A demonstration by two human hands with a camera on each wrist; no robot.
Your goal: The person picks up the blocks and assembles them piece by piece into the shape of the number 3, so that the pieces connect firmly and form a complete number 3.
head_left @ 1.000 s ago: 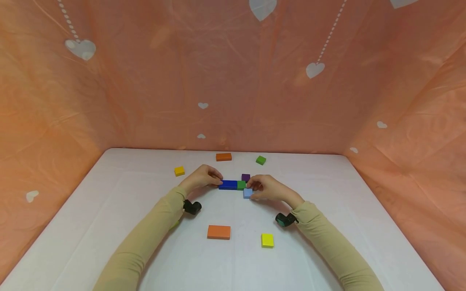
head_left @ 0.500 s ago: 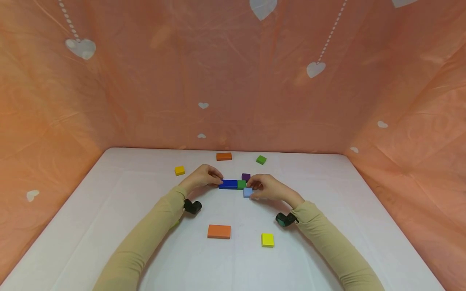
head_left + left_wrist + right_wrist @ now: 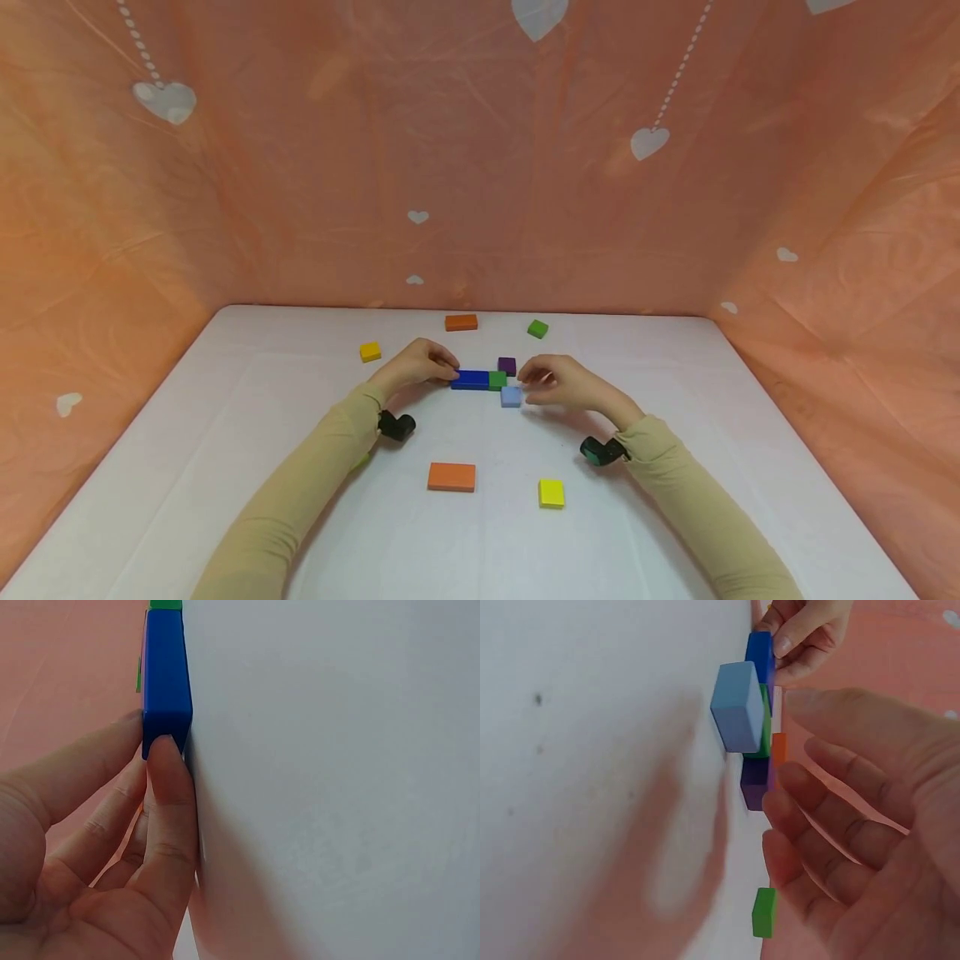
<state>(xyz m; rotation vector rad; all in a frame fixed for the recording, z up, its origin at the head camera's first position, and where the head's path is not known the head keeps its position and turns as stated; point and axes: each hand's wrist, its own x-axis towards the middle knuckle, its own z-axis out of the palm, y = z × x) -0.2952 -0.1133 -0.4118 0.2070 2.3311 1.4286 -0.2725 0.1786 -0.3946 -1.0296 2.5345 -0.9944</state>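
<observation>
The light blue block lies just beside my right hand, off the fingertips toward the bench's left edge, with a small gap between. That hand holds nothing, its fingers loosely bent and parted from the thumb; it is much the nearer of my two to this block. My left hand pinches the left end of the long blue block, whose long axis runs along the bench's far edge. The green block continues that line at its right end. The light blue one sits at the green's near right corner; whether they touch I can't tell. The purple block is just past the green, on the side of the far edge.

All of it lies flat on the white bench, nearer the far edge than the near one. An orange block and a yellow block lie well apart, toward the near edge. Behind the far edge hangs a peach curtain with pale hearts.
</observation>
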